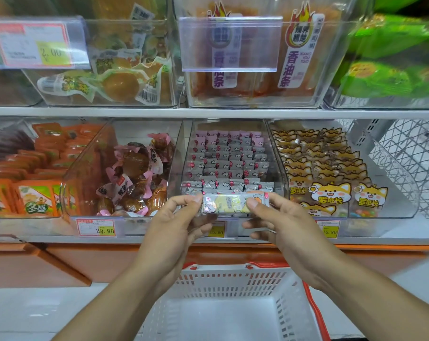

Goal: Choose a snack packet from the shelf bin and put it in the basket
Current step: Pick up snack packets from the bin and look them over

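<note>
Your left hand (176, 217) and right hand (275, 217) pinch snack packet (233, 204) ends: light, crinkly, slippery film; keep end grips, basket (233, 286) near.

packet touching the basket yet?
Apart. The head view shows the snack packet pinched between the left hand and right hand at bin height, with the basket well below it.

Two hands (176, 225), one held snack packet (233, 205), one basket (233, 286), seven clear shelf bins (233, 153), three price tags (96, 227)
</note>
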Demonstrator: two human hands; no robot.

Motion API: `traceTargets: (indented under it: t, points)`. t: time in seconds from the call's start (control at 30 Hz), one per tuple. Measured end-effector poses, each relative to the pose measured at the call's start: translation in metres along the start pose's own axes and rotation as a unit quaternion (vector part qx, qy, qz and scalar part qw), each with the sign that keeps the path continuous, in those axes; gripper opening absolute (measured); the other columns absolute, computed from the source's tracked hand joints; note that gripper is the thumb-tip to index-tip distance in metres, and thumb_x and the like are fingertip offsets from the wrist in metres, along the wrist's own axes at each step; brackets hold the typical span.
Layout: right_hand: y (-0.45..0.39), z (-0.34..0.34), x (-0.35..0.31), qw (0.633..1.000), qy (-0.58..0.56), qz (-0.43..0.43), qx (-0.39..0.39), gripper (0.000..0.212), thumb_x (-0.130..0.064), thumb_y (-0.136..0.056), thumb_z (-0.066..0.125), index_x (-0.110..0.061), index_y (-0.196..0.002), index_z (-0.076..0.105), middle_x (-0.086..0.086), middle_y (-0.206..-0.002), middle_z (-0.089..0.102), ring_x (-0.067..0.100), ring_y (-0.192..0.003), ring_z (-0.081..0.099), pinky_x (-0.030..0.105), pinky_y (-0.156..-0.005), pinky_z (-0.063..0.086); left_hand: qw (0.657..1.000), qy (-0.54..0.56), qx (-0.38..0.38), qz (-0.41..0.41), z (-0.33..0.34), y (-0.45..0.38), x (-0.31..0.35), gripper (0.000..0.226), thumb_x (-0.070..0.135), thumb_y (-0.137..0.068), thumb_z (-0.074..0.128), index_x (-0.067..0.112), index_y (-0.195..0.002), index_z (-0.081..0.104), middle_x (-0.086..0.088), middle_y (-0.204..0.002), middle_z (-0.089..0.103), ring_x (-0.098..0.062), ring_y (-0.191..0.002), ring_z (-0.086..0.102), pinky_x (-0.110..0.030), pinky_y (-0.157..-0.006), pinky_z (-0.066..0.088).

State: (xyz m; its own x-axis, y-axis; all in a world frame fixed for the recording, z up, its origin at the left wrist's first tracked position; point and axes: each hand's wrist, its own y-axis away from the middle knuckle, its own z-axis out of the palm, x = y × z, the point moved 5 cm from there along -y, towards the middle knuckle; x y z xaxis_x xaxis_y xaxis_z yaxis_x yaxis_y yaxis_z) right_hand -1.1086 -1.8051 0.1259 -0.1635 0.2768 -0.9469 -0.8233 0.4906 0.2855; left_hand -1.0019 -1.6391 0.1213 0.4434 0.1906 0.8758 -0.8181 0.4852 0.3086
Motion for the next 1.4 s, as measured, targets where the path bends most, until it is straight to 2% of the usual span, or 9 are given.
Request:
traceTargets:
  t: [0.13,0.33,0.47,0.57,0.73,0.93,1.1,1.27,1.4]
  points:
    - [0.0,0.001,0.001,1.0,-0.024,0.01,0.012,0.102,-0.045,-0.069,0.081,-0.02,-0.155,0.033,-0.005,-0.107,0.077,0.019,-0.083,0.076,0.025,-0.066,0.056,0.998,-0.042,-0.048,0.03,0.006,0.004,0.006,0.037,0.039,-0.062,0.083,0.026,-0.096,0.077,-0.002,-0.11,0.076,-0.019,-0.096,0.07,-0.032,-0.084,0.061]
    - [-0.002,-0.001,-0.002,1.0,0.012,0.002,-0.022,0.044,-0.061,-0.067,0.078,-0.027,-0.094,0.076,-0.001,-0.087,0.074,0.017,-0.078,0.073,0.027,-0.062,0.056,0.99,-0.12,-0.046,0.054,0.006,0.006,0.007,0.047,0.037,-0.055,0.088,0.03,-0.1,0.077,-0.003,-0.111,0.077,-0.019,-0.103,0.073,-0.038,-0.093,0.056]
    - [0.0,-0.001,-0.009,0.998,0.037,-0.029,-0.039,0.052,-0.062,-0.071,0.076,-0.036,-0.116,0.071,-0.003,-0.11,0.076,0.016,-0.093,0.075,0.031,-0.074,0.06,0.994,-0.103,-0.031,0.033,0.004,0.003,0.003,0.055,0.045,-0.06,0.083,0.012,-0.104,0.076,-0.014,-0.097,0.078,-0.016,-0.08,0.074,-0.026,-0.076,0.062]
    - [0.006,0.003,-0.021,0.981,0.123,-0.113,-0.095,0.07,-0.039,-0.073,0.088,-0.051,-0.134,0.055,-0.02,-0.13,0.064,0.002,-0.113,0.066,0.024,-0.087,0.058,0.996,-0.087,-0.014,-0.005,-0.001,0.0,-0.002,0.052,0.05,-0.061,0.081,0.012,-0.096,0.079,-0.013,-0.094,0.079,-0.017,-0.078,0.075,-0.026,-0.075,0.063]
    - [0.01,0.002,-0.025,0.963,0.203,-0.168,-0.063,0.042,-0.013,-0.086,0.079,-0.044,-0.112,0.07,-0.018,-0.117,0.071,0.007,-0.107,0.068,0.032,-0.087,0.06,0.994,-0.097,-0.031,-0.032,0.001,0.0,-0.006,0.044,0.056,-0.064,0.077,0.023,-0.092,0.082,-0.008,-0.099,0.08,-0.013,-0.08,0.074,-0.031,-0.083,0.058]
    - [0.0,-0.003,-0.013,0.998,0.019,-0.05,-0.034,0.022,-0.02,-0.087,0.077,-0.026,-0.107,0.076,0.006,-0.104,0.077,0.023,-0.087,0.075,0.027,-0.074,0.06,0.994,-0.096,-0.054,0.023,0.005,0.003,0.003,0.049,0.042,-0.065,0.081,0.024,-0.11,0.074,0.001,-0.108,0.078,-0.012,-0.098,0.075,-0.031,-0.086,0.06]
    - [-0.005,-0.001,0.002,0.994,-0.064,0.085,-0.012,0.052,-0.044,-0.068,0.08,-0.008,-0.106,0.076,0.013,-0.083,0.075,0.021,-0.071,0.073,0.027,-0.064,0.059,0.981,-0.148,-0.085,0.095,0.008,0.005,0.007,0.055,-0.004,-0.079,0.079,0.026,-0.123,0.067,0.025,-0.105,0.074,0.0,-0.099,0.072,-0.009,-0.075,0.053]
    - [-0.007,-0.005,0.003,0.993,-0.007,0.117,-0.018,0.071,-0.066,-0.069,0.074,-0.009,-0.112,0.071,0.008,-0.072,0.068,0.019,-0.066,0.069,0.033,-0.063,0.058,0.981,-0.165,-0.049,0.084,0.002,0.002,0.003,0.044,0.032,-0.068,0.086,0.026,-0.109,0.073,0.011,-0.099,0.078,-0.009,-0.093,0.075,-0.02,-0.077,0.059]
    - [-0.01,-0.008,-0.002,0.996,-0.001,0.088,-0.018,0.071,-0.068,-0.073,0.071,-0.017,-0.122,0.069,0.003,-0.1,0.073,0.02,-0.072,0.07,0.033,-0.066,0.058,0.987,-0.151,-0.014,0.06,-0.001,-0.001,0.0,0.056,0.052,-0.062,0.082,0.014,-0.102,0.075,-0.006,-0.086,0.078,-0.018,-0.081,0.075,-0.03,-0.082,0.062]
